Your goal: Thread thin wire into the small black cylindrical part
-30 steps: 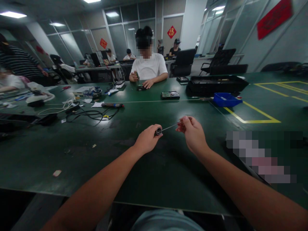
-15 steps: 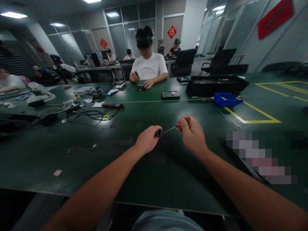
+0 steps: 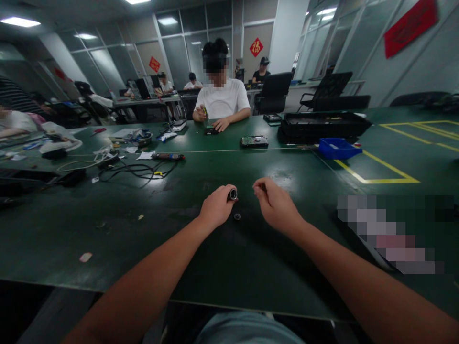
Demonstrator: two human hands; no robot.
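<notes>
My left hand (image 3: 216,209) is closed round a small dark cylinder (image 3: 233,194) with a shiny ring at its end, held just above the green table (image 3: 201,248). A small ring-shaped part (image 3: 237,216) lies on the table right below it. My right hand (image 3: 275,204) is a short gap to the right, fingers curled and pinched together; what they hold is hidden.
A person in a white shirt (image 3: 222,98) sits across the table with small parts. A hard drive (image 3: 254,141), a blue bin (image 3: 338,148), a black tray (image 3: 322,125), black cables (image 3: 136,169) and a tool (image 3: 168,156) lie farther back. Yellow tape lines (image 3: 380,179) mark the right side.
The thin rod between my hands is gone from sight. My right hand moved left and down toward the left hand. A small ring now lies on the table below the cylinder.
</notes>
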